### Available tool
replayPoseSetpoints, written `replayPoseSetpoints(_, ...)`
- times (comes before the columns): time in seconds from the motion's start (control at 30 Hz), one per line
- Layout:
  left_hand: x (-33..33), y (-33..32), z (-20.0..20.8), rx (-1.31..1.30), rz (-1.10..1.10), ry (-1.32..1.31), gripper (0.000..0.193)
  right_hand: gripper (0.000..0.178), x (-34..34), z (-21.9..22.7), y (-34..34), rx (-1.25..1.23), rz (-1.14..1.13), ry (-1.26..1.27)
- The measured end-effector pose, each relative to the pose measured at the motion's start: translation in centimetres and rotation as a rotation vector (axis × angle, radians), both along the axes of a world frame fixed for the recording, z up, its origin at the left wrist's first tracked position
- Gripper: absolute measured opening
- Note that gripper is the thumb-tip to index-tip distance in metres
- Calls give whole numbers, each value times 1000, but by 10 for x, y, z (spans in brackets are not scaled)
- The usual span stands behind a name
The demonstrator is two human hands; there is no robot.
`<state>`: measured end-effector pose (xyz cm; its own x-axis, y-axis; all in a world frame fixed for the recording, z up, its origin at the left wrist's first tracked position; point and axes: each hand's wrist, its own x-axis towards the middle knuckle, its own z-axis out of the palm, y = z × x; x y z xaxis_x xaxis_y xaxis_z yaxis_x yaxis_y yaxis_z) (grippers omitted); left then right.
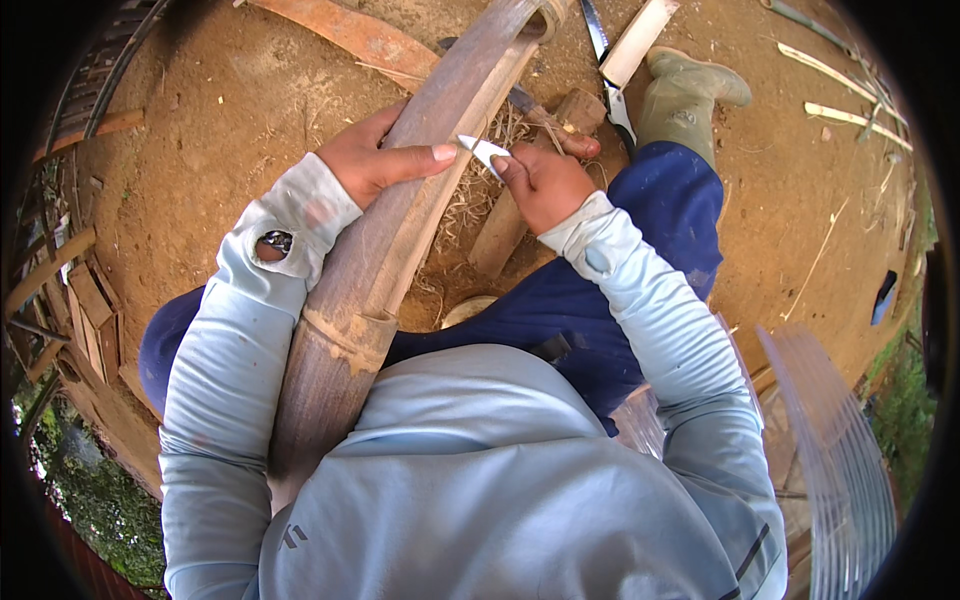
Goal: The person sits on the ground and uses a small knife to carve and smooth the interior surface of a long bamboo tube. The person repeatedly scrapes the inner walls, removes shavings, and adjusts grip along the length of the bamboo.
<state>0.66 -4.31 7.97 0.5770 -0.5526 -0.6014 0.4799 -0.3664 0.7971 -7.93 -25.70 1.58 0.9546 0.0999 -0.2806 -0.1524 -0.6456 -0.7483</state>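
A thick brown bamboo pole (375, 245) slants from beside my belly up to the top of the view, with a node ring low down and a pale cut edge along its right side. My left hand (380, 160) grips it around its left side, thumb laid across the top and the other fingers partly hidden. In my right hand (545, 185) is a small knife (484, 153) with a pale pointed blade. The blade tip lies at the pole's cut edge, close to my left thumb; the knife's handle is hidden in my fist.
Past my right hand lie a wooden-handled blade (550, 130), a wood block (497, 235) and a saw (618, 110) beside a split bamboo piece (638, 42). Shavings (462, 205) litter the dirt. My booted foot (685, 100) is at right; clear corrugated sheets (835, 450) stand lower right.
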Motion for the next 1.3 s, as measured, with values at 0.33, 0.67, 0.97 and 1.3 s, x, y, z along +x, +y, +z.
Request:
replayPoseSetpoints(0.33, -1, 1, 0, 0, -5, -8, 81, 30, -19, 19, 15, -11, 7, 50)
replayPoseSetpoints(0.67, 3, 1, -1, -62, -42, 2, 77, 24, -45, 38, 42, 54, 93, 65)
replayPoseSetpoints(0.97, 3, 5, -11, -4, -62, -8, 74, 22, -67, 44, 54, 65, 114, 99)
replayPoseSetpoints(1.3, 4, 3, -11, -60, -59, -2, 77, 19, -87, 64, 69, 79, 282, 190)
